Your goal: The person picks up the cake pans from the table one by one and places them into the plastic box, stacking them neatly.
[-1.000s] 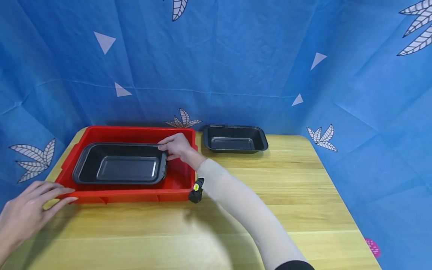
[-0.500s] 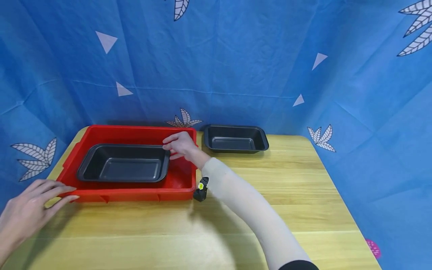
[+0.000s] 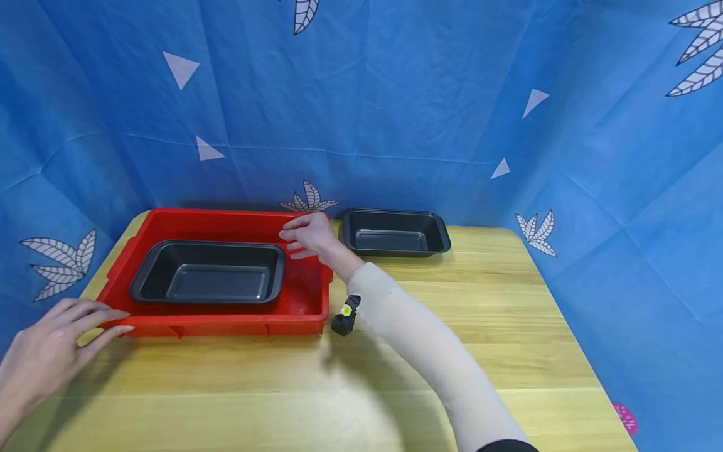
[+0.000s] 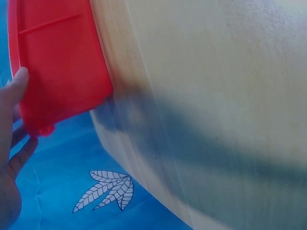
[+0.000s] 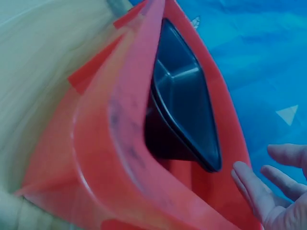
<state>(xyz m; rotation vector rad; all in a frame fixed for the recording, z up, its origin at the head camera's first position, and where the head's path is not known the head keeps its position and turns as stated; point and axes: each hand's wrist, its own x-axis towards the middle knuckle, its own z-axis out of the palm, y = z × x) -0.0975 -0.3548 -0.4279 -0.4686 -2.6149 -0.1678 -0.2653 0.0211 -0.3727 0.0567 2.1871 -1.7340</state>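
A black loaf pan [image 3: 220,282] sits inside a red plastic bin [image 3: 220,326], towards its left side. In the right wrist view, a doubled edge runs along the near rim of the loaf pan [image 5: 187,100]. My right hand [image 3: 310,235] hovers over the bin's right end, fingers spread and apart from the pan, holding nothing. At the bin's front left corner, my left hand [image 3: 53,345] grips the rim between thumb and fingers. The left wrist view has the thumb [image 4: 19,84] against the red outer wall, with fingertips near the corner.
A smaller black loaf pan [image 3: 395,242] stands on the wooden table [image 3: 452,301] behind and right of the bin. A blue patterned cloth [image 3: 395,94] hangs behind the table and along its sides. My right forearm [image 3: 418,351] reaches across the table.
My right hand has let go of the loaf pan's right end and moved right and up. The pan has shifted slightly right and settled in the bin. My left hand stays on the rim.
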